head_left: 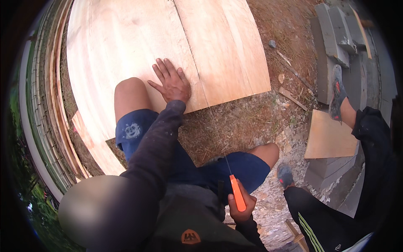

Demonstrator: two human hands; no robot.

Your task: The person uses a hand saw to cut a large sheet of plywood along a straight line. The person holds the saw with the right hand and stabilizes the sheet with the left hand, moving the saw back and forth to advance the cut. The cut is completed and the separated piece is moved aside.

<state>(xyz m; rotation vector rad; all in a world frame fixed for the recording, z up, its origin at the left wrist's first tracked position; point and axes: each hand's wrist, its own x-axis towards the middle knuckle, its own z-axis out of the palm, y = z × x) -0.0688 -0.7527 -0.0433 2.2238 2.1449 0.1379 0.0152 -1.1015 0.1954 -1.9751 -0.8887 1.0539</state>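
Note:
A large sheet of pale plywood [126, 46] reaches from the top of the view toward me. My left hand [173, 84] presses flat on it near the front edge, fingers spread, holding nothing. A thin dark line [189, 46] runs along the sheet just right of that hand, with some dust beside it. In my right hand [244, 203], low in the view, is the orange handle of a handsaw [237, 193]. Its blade shows nearly edge-on, a thin streak pointing up to the plywood edge where the dark line meets it. My left knee [132, 94] rests over the sheet's near edge.
At right, another person in black striped trousers [321, 222] has shoes near grey blocks [331, 38]. A smaller plywood piece [331, 138] leans there. Wood scraps [293, 99] and a stone [272, 43] lie on the dirt. Long strips or boards [54, 84] curve along the left.

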